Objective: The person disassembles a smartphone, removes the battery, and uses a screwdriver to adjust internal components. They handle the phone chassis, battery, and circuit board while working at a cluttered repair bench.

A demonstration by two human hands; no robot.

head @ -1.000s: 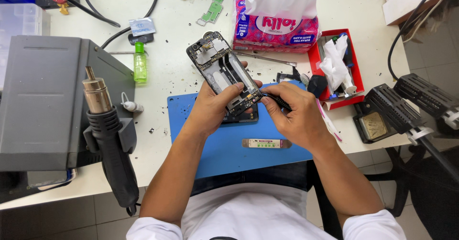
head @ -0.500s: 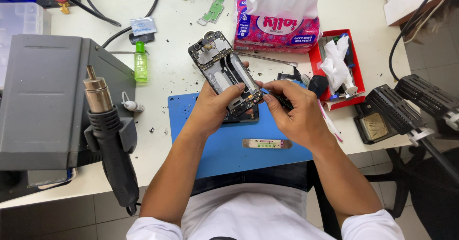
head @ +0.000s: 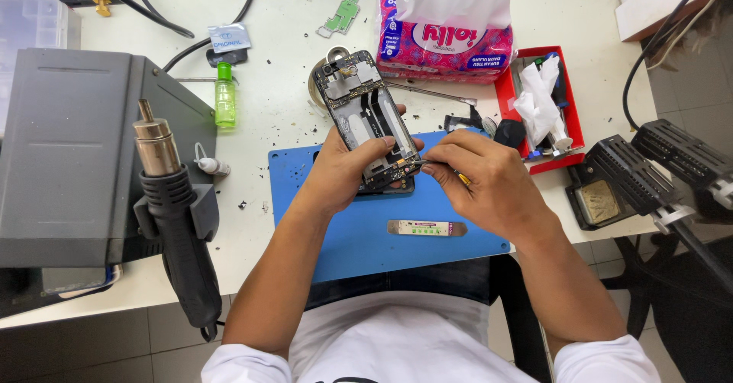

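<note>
While left hand (head: 347, 171) grips opened phone (head: 366, 119), right hand (head: 489, 180) pinches tweezers (head: 416, 162), red tray (head: 577, 135) holding tissues (head: 538, 100)

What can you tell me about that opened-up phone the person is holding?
The phone has its back cover off, showing a dark frame, grey metal shields, a black ribbon strip down the middle and a camera module at the far end. It is tilted, its top pointing away from the person, raised over the blue mat. The left hand grips its lower end, thumb across the inside. The right hand pinches a thin tool whose tip meets the bottom edge.
</note>
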